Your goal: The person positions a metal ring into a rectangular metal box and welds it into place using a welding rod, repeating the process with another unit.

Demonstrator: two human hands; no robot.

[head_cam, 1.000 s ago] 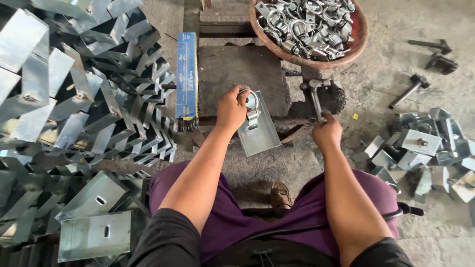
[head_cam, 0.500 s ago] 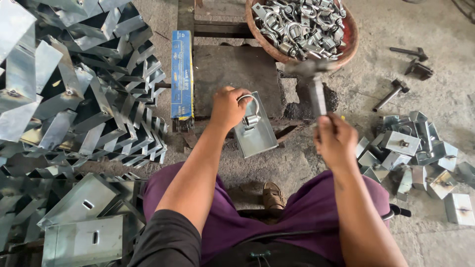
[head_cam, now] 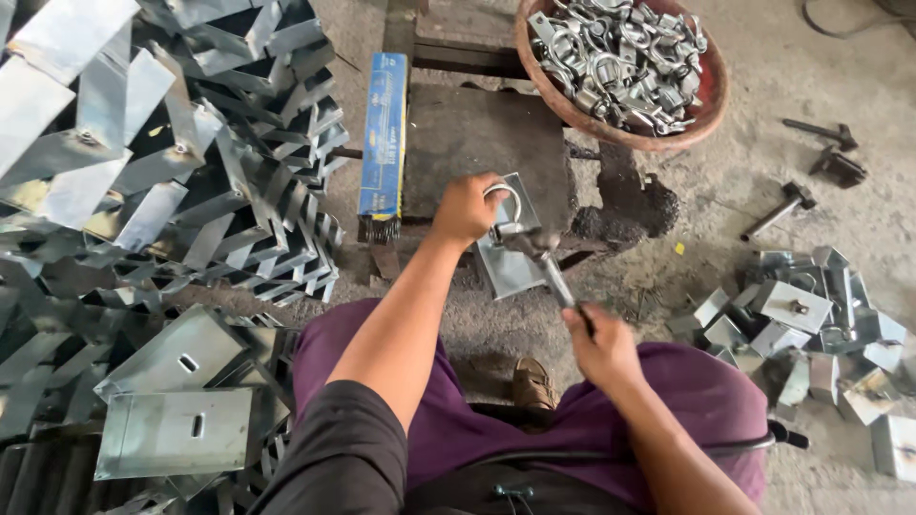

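Observation:
My left hand (head_cam: 465,210) grips a shiny U-shaped metal clamp (head_cam: 506,198) against a bent grey steel plate (head_cam: 508,267) that leans on a dark flat block (head_cam: 477,143). My right hand (head_cam: 596,341) is closed around the handle of a hammer (head_cam: 542,259), whose head rests on the plate just beside the clamp. Both forearms reach forward over my purple-clad knees.
A round reddish basin (head_cam: 708,105) of U-clamps stands at the back right. A big heap of bent steel plates (head_cam: 143,172) fills the left. Finished pieces (head_cam: 797,315) lie on the right floor, with loose hammers (head_cam: 778,208) behind them. A blue box (head_cam: 384,133) lies left of the block.
The hammer in my right hand rose half a second ago and has now come down onto the plate next to the clamp. My left hand stayed on the clamp.

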